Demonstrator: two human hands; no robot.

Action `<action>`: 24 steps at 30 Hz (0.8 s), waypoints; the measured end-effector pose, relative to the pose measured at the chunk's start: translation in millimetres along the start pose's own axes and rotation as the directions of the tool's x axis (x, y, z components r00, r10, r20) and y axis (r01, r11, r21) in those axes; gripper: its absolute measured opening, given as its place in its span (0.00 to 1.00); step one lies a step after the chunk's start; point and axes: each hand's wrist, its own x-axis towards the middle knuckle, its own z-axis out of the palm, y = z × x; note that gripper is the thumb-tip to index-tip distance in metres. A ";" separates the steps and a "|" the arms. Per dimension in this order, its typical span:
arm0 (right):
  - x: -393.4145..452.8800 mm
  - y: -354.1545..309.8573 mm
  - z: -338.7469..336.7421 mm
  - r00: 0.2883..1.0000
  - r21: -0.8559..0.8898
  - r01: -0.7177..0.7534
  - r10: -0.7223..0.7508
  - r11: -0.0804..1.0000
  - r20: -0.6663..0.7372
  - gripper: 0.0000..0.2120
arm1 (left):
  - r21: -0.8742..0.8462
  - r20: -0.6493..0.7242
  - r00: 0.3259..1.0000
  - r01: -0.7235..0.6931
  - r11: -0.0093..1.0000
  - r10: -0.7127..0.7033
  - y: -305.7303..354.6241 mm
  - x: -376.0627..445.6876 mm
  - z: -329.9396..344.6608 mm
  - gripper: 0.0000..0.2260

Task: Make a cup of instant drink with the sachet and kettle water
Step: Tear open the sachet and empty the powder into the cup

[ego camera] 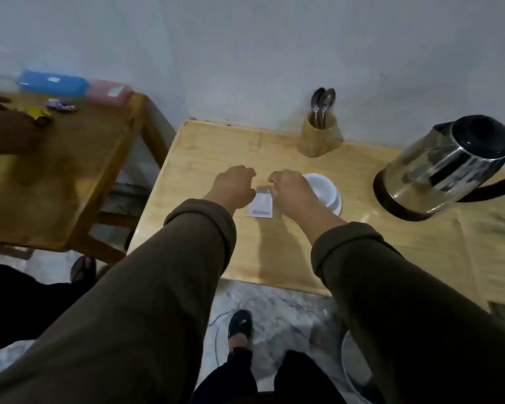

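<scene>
Below the table's near edge a shoe (239, 323) stands on the mottled floor, and a pale round thing (353, 365) at lower right is mostly hidden by the right sleeve. On the light wooden table (289, 258) the sachet (261, 206) lies flat between the two hands. The left hand (233, 189) has its fingers curled at the sachet's left edge, and the right hand (292, 192) has its fingers curled at the upper right corner; seen from behind, whether either pinches the sachet cannot be told. Just right of the right hand a white cup (321, 186) sits on a saucer (334, 204), partly covered by the hand; its contents cannot be made out. Farther right stands the steel kettle (446, 167), its handle cut off by the frame. At the far edge, by the wall, a wooden holder (319, 137) carries spoons (322, 102). On a darker table (70, 176) to the left, another person's hand (9, 126) is blurred, near wrappers (50, 110), a blue box (53, 83) and a pink box (110, 91).
</scene>
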 end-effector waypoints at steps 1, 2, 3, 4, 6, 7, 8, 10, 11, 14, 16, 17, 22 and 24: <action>3.7 -4.9 2.3 0.998 -0.014 -0.039 0.040 0.999 0.055 0.17 | 0.032 0.034 0.999 -0.002 0.999 0.001 -1.5 3.2 2.0 0.23; 8.2 -8.9 5.5 0.995 -0.019 -0.048 0.049 0.999 0.081 0.16 | 0.041 0.036 0.999 -0.010 0.999 0.009 -3.8 7.8 5.3 0.23; 10.7 -13.0 8.4 0.993 0.000 -0.062 0.062 0.998 0.096 0.16 | 0.055 0.053 0.999 -0.006 0.998 0.003 -5.6 11.7 11.3 0.22; 14.1 -14.7 13.6 0.990 0.003 -0.077 0.076 0.997 0.119 0.16 | 0.067 0.066 0.998 -0.006 0.998 0.002 -6.3 13.7 15.7 0.21; 19.2 -18.9 25.2 0.985 0.000 -0.087 0.086 0.996 0.150 0.16 | 0.102 0.096 0.995 0.005 0.995 -0.015 -7.8 20.7 24.6 0.20; 22.9 -20.0 31.4 0.986 0.013 -0.101 0.098 0.995 0.137 0.15 | 0.115 0.100 0.995 0.011 0.993 -0.022 -9.7 24.8 27.7 0.20; 27.0 -21.2 38.2 0.987 0.027 -0.115 0.111 0.993 0.116 0.14 | 0.124 0.087 0.996 0.019 0.992 -0.030 -11.6 26.8 28.4 0.19; 36.9 -23.7 43.4 0.983 0.022 -0.135 0.131 0.991 0.127 0.13 | 0.108 0.078 0.996 0.032 0.994 -0.040 -16.3 33.0 34.1 0.18; 41.9 -24.2 44.2 0.980 -0.002 -0.124 0.123 0.992 0.156 0.15 | 0.099 0.072 0.997 0.032 0.995 -0.039 -18.4 35.2 36.3 0.18; 51.9 -21.7 43.8 0.973 -0.095 -0.097 0.115 0.991 0.201 0.23 | 0.072 0.092 0.995 0.028 0.997 -0.035 -21.4 38.5 41.5 0.22; 57.5 -17.9 48.7 0.979 -0.147 -0.095 0.119 0.984 0.164 0.24 | 0.051 0.098 0.995 0.018 0.999 -0.023 -22.7 40.9 44.2 0.26; 60.1 -16.1 51.4 0.980 -0.154 -0.098 0.123 0.983 0.157 0.22 | 0.048 0.097 0.995 0.009 0.999 -0.014 -23.3 42.2 46.0 0.27; 69.6 -11.2 52.4 0.970 -0.183 -0.101 0.138 0.978 0.199 0.20 | -0.006 0.082 0.996 0.020 1.000 -0.019 -25.0 46.6 52.9 0.31; 74.6 -9.1 56.3 0.968 -0.199 -0.102 0.144 0.975 0.208 0.19 | -0.027 0.090 0.996 0.022 0.999 -0.020 -24.1 47.9 52.6 0.31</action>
